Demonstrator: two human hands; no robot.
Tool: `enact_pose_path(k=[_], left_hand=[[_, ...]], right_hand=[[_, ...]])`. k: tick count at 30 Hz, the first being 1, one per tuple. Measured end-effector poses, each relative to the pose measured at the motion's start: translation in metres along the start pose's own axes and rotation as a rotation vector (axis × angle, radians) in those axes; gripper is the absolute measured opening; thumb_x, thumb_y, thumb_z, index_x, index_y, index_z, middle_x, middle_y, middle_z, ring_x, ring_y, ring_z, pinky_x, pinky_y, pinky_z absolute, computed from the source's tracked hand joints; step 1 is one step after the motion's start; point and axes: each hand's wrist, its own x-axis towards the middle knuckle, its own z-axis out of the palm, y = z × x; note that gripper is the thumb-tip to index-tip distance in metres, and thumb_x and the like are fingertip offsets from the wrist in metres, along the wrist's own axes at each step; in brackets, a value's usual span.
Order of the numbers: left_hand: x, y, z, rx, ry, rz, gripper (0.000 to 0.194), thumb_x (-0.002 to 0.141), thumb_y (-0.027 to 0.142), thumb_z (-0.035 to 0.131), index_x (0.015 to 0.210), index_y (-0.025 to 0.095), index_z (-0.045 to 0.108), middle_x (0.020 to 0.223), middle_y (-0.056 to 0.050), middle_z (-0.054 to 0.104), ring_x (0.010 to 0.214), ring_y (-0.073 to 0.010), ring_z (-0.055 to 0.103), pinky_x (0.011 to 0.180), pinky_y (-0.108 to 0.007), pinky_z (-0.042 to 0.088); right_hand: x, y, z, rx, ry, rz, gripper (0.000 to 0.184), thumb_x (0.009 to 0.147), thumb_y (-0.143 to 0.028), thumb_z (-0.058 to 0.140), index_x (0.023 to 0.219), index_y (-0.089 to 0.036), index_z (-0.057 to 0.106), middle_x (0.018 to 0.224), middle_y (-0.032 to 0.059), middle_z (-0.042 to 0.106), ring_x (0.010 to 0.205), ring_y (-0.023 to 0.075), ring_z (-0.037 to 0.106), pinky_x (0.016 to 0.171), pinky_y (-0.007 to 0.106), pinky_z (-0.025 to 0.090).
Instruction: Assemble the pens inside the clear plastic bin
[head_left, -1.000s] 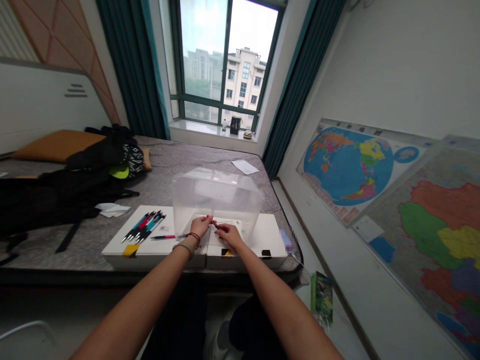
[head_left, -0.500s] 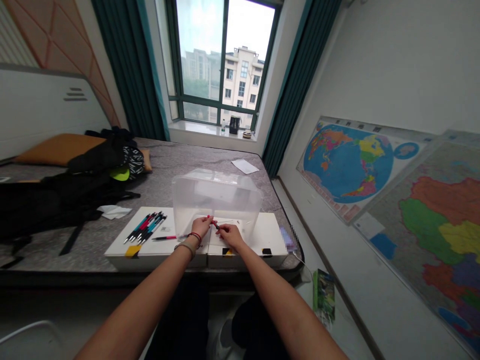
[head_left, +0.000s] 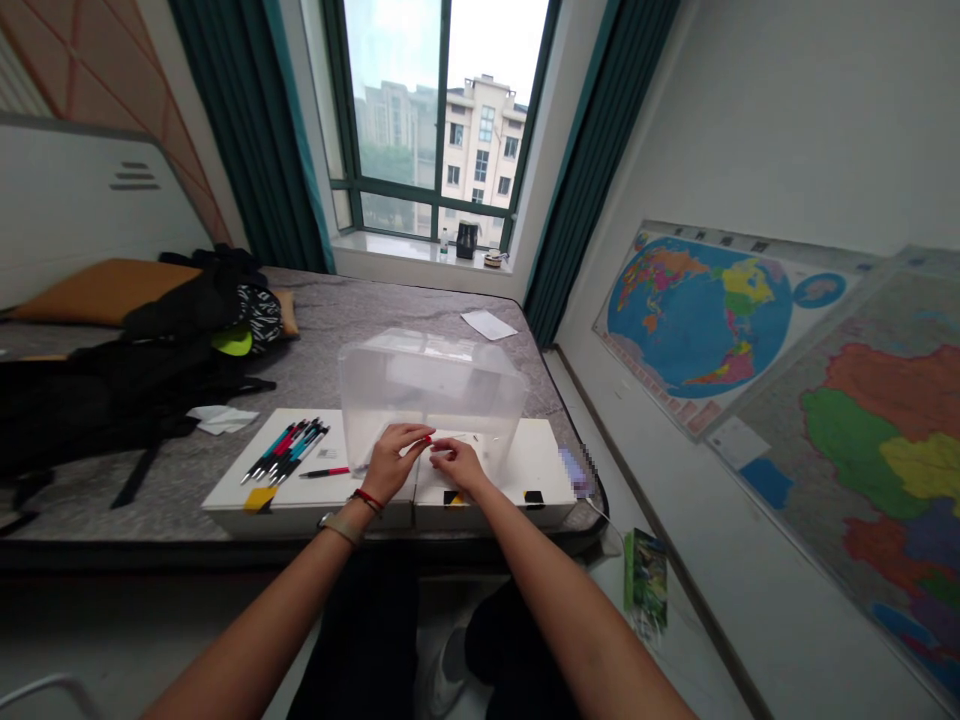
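Over the seam between two white boxes (head_left: pixel 544 470), my two hands almost meet in front of a clear plastic bin (head_left: pixel 382 385). My left hand (head_left: pixel 396 458) pinches a small red pen part (head_left: pixel 427 440) between thumb and fingertips. Close beside it, my right hand (head_left: pixel 459 465) has its fingers bent together; whatever they hold is too small to make out. A black and red pen (head_left: pixel 324 472) lies on the left box near my left wrist. Farther left is a row of several pens (head_left: pixel 285 452) in red, blue and black.
The boxes and bin rest on a grey mattress (head_left: pixel 322 310). Black bags (head_left: pixel 180 350) and a crumpled tissue (head_left: pixel 221 418) lie to the left. A paper sheet (head_left: pixel 487 325) is behind the bin. At the right edge, a phone (head_left: pixel 576 470) has a cable attached.
The red part between my hands is now mostly covered by my left fingers. My left hand has turned and its fingers are raised; my right fingers have drawn slightly apart from it.
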Motion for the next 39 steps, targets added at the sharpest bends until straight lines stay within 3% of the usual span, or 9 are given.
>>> enact_pose_path(k=[8,12,16,18,20,25,29,34,39], left_hand=[[0.006,-0.031,0.009,-0.104,0.071,-0.235,0.04,0.077,0.051,0.062,0.102,0.022,0.073,0.113,-0.008,0.069,0.108,-0.0241,0.06,0.094,-0.038,0.046],[0.015,-0.032,0.016,-0.299,0.031,-0.265,0.05,0.073,0.057,0.066,0.106,0.02,0.071,0.118,-0.009,0.067,0.115,-0.0254,0.057,0.104,-0.04,0.04],[0.023,-0.032,0.015,-0.642,0.087,-0.499,0.075,0.084,0.072,0.035,0.14,0.024,0.043,0.136,-0.013,0.055,0.121,-0.0273,0.054,0.1,-0.048,0.04],[0.026,-0.035,0.016,-0.773,0.125,-0.607,0.082,0.085,0.075,0.014,0.146,0.023,0.032,0.139,-0.015,0.051,0.124,-0.0271,0.052,0.101,-0.05,0.038],[0.029,-0.037,0.02,-0.794,0.149,-0.654,0.084,0.085,0.075,0.009,0.147,0.021,0.03,0.141,-0.016,0.049,0.129,-0.0266,0.046,0.105,-0.049,0.034],[0.028,-0.042,0.028,-0.722,0.196,-0.601,0.076,0.088,0.071,0.02,0.139,0.019,0.042,0.137,-0.016,0.053,0.131,-0.0251,0.045,0.105,-0.045,0.034],[0.02,-0.038,0.026,-0.769,0.082,-0.616,0.071,0.085,0.069,0.039,0.127,0.014,0.054,0.121,-0.019,0.064,0.106,-0.0251,0.063,0.086,-0.038,0.048],[0.011,-0.026,0.014,-0.796,-0.074,-0.582,0.066,0.082,0.066,0.047,0.119,0.014,0.063,0.107,-0.016,0.069,0.083,-0.0201,0.069,0.071,-0.031,0.052],[0.006,-0.021,0.009,-0.641,0.0,-0.446,0.06,0.074,0.05,0.067,0.124,0.017,0.059,0.108,-0.012,0.069,0.078,-0.0173,0.068,0.071,-0.03,0.052]], right_hand=[[0.006,-0.027,0.003,-0.09,-0.047,-0.049,0.045,0.075,-0.034,0.07,0.117,-0.022,0.061,0.106,0.0057,0.069,0.058,0.0098,0.063,0.056,0.024,0.052],[0.024,-0.061,-0.001,-0.197,-0.097,-0.117,0.019,0.081,-0.032,0.064,0.093,-0.018,0.069,0.083,0.0034,0.07,0.058,0.0106,0.062,0.052,0.021,0.049],[0.037,-0.091,-0.008,-0.025,0.0,-0.163,0.029,0.084,-0.042,0.058,0.096,-0.017,0.069,0.073,0.0039,0.069,0.062,0.0142,0.063,0.05,0.022,0.047],[0.037,-0.096,-0.008,0.048,0.024,-0.186,0.035,0.085,-0.045,0.056,0.102,-0.017,0.068,0.073,0.0042,0.069,0.064,0.0146,0.063,0.051,0.022,0.048],[0.035,-0.093,-0.007,0.029,-0.025,-0.164,0.034,0.08,-0.045,0.063,0.097,-0.017,0.069,0.07,0.0032,0.069,0.058,0.0131,0.06,0.051,0.022,0.047],[0.033,-0.084,-0.009,0.1,-0.062,-0.043,0.032,0.075,-0.043,0.067,0.093,-0.017,0.067,0.075,0.0036,0.07,0.051,0.0095,0.053,0.046,0.02,0.042],[0.032,-0.084,-0.013,0.295,-0.031,0.068,0.04,0.074,-0.042,0.068,0.106,-0.02,0.059,0.078,0.0019,0.07,0.052,0.0093,0.054,0.043,0.018,0.038],[0.023,-0.084,-0.009,0.445,0.016,0.113,0.056,0.071,-0.038,0.072,0.121,-0.029,0.048,0.081,-0.0014,0.07,0.061,0.0117,0.061,0.05,0.019,0.044],[0.02,-0.076,-0.001,0.72,0.099,0.305,0.029,0.077,-0.039,0.068,0.096,-0.024,0.052,0.083,0.0003,0.071,0.061,0.0104,0.06,0.053,0.02,0.043]])
